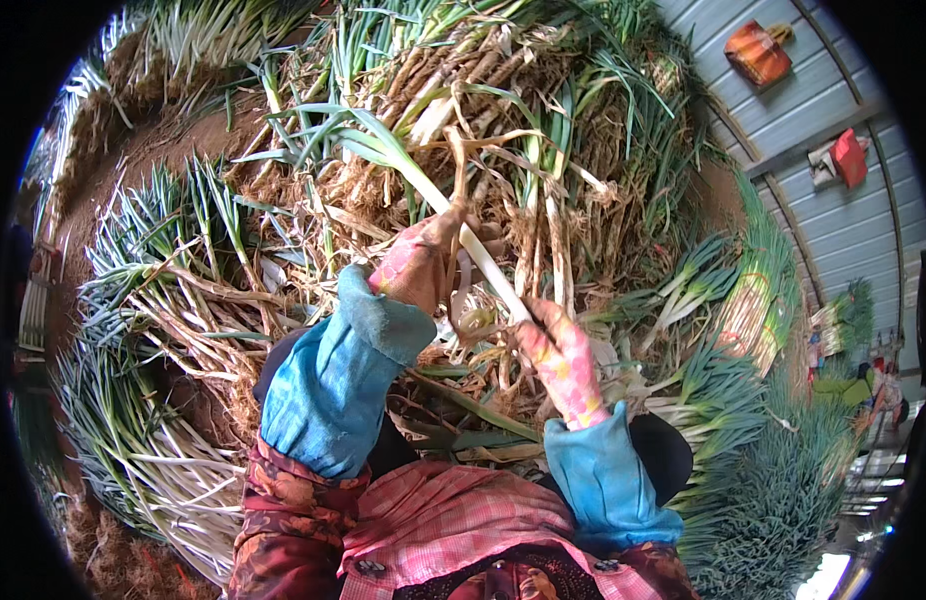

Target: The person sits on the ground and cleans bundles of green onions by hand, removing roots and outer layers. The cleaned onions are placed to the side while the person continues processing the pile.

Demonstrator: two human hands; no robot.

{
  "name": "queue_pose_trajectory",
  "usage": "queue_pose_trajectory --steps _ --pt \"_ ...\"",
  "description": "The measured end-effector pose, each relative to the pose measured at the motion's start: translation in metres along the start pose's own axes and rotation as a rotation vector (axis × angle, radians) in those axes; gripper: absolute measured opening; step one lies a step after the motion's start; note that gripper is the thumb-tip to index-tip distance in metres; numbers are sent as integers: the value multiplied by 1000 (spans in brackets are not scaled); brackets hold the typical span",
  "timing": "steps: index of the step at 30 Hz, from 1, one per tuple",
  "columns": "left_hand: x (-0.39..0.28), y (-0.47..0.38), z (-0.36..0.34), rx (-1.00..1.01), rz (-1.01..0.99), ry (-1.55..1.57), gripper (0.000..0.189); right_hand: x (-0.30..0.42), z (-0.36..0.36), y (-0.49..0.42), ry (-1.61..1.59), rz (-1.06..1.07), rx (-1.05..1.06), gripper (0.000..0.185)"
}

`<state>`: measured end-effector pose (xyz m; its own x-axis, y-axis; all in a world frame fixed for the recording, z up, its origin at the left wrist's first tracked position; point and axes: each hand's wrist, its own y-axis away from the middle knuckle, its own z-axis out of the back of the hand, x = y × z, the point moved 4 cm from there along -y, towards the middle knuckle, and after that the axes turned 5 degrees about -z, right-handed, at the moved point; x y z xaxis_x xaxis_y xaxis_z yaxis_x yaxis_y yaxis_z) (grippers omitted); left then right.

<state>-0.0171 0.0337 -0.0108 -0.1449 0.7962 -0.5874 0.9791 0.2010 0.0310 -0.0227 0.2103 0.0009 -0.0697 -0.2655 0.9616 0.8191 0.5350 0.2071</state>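
Observation:
A single green onion (494,279) slants across the middle, its white shank bare and its green leaves pointing up and left. My right hand (559,352), in a pink and yellow patterned glove, is closed around the lower end of that shank. Withered brown leaves (460,161) stick up from my left hand (421,259), whose soiled pink glove is closed on them against the onion's shank. Some of the left fingers are hidden behind the stalk. Below the hands lies a litter of stripped dry leaves (478,375).
A large heap of unpeeled green onions (463,82) with dirty roots rises ahead. Dry-leaved onions (207,292) and white-shanked ones (177,480) lie left. Cleaned onions (703,420) and a tied bundle (744,307) lie right, near a corrugated metal wall (830,225). Another person (887,394) is at far right.

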Motion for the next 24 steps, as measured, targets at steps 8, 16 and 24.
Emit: queue_pose_trajectory --steps 8,16,24 --pt "52 15 7 359 -36 -334 60 -16 24 1 -274 -114 -87 23" --pt "37 12 -18 65 158 -45 31 -4 0 12 -406 -235 228 29" --pt "-48 -5 29 -251 -243 226 18 -5 15 68 -238 -401 441 27"
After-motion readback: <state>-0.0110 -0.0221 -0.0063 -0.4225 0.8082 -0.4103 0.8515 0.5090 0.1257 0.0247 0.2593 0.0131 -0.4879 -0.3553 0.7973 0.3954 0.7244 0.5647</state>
